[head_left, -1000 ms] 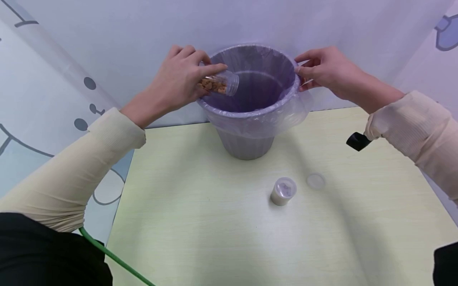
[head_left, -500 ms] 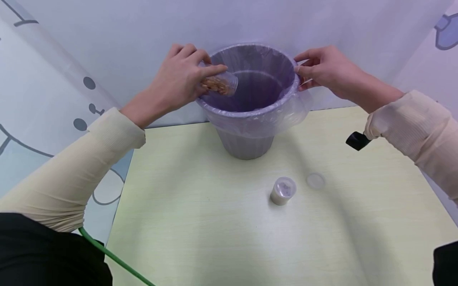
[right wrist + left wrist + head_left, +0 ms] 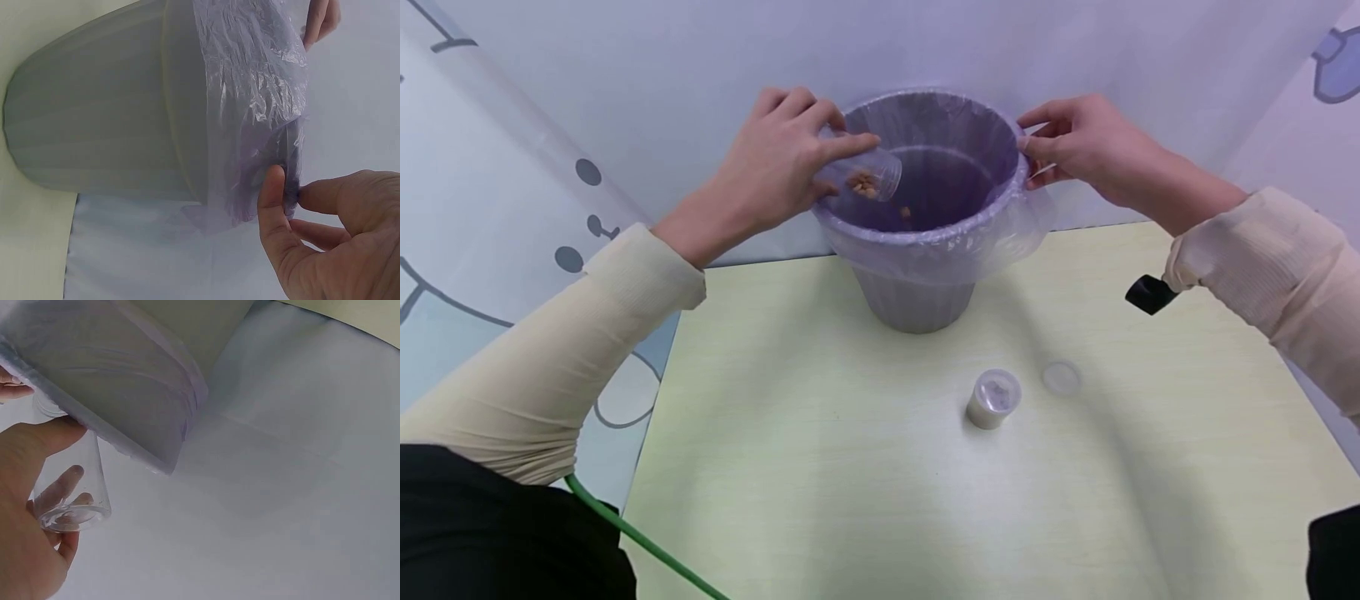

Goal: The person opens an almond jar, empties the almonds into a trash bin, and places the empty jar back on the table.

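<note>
Bin (image 3: 917, 275) w/ liner at back of table (image 3: 820, 467), tight vs wall; rim flanked by left hand (image 3: 775, 171) w/ tilted jar (image 3: 865, 175) & right hand (image 3: 1086, 150). Mid-table: small capped jar (image 3: 994, 400), loose lid (image 3: 1061, 377) just beside. Open room front & left of table.

We see R hand (image 3: 325, 244) low right, thumb + forefinger pinching rim of grey bin (image 3: 94, 119) thru clear liner bag (image 3: 256, 94); other hand's fingertips (image 3: 319, 22) at top edge; pale table (image 3: 31, 262) left
</note>
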